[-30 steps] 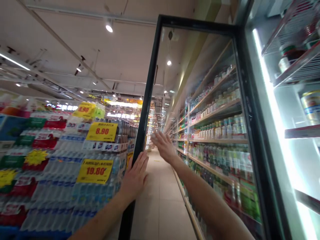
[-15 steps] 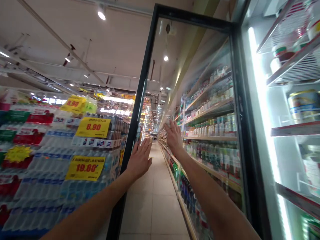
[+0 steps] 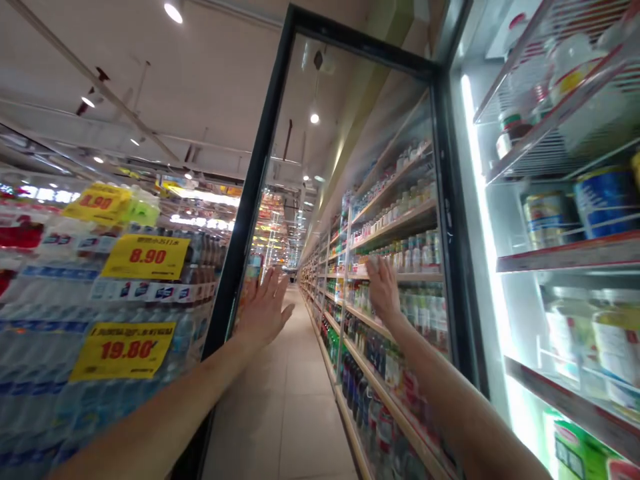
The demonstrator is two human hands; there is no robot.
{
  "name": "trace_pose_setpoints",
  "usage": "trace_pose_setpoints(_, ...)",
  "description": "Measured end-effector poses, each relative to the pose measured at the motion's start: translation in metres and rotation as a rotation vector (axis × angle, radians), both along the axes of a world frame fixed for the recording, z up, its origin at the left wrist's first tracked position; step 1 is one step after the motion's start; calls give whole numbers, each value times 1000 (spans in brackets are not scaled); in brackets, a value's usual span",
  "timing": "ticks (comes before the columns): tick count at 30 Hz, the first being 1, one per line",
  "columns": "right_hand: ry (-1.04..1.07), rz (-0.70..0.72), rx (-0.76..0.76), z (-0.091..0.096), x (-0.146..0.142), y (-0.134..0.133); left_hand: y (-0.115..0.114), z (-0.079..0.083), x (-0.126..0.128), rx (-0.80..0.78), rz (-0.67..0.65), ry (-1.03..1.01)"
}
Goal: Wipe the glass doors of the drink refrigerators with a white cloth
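A glass door [image 3: 330, 133] with a black frame stands swung out in front of me, with the aisle seen through its pane. My left hand [image 3: 265, 308] is flat against the glass near the frame's left side, fingers stretched and thumb apart, holding nothing. Farther right, my right hand [image 3: 384, 290] is up at the pane with bent fingers. A small whitish wad [image 3: 373, 265] shows at its fingertips; its material is too blurred to tell.
On the right, a lit cooler [image 3: 473, 233] holds cans and bottles on wire shelves [image 3: 565, 259]. Stacked bottled water [image 3: 55, 333] with yellow price signs [image 3: 145, 257] stands at left. Through the glass run the tiled floor [image 3: 285, 393] and long drink shelves [image 3: 395, 220].
My right hand has moved right and slightly down across the glass. My left hand stays on the pane. The view has turned right, showing more of the cooler.
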State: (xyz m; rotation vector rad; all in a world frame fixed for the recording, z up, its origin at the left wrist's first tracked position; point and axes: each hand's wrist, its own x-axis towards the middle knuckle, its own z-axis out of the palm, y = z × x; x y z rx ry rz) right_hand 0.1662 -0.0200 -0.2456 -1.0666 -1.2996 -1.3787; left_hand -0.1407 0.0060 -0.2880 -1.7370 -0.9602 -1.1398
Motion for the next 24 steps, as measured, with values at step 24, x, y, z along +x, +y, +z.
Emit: trace_pose_setpoints(24,443,-138,2,2,125,-45,5,-6,11,23,-58,-70)
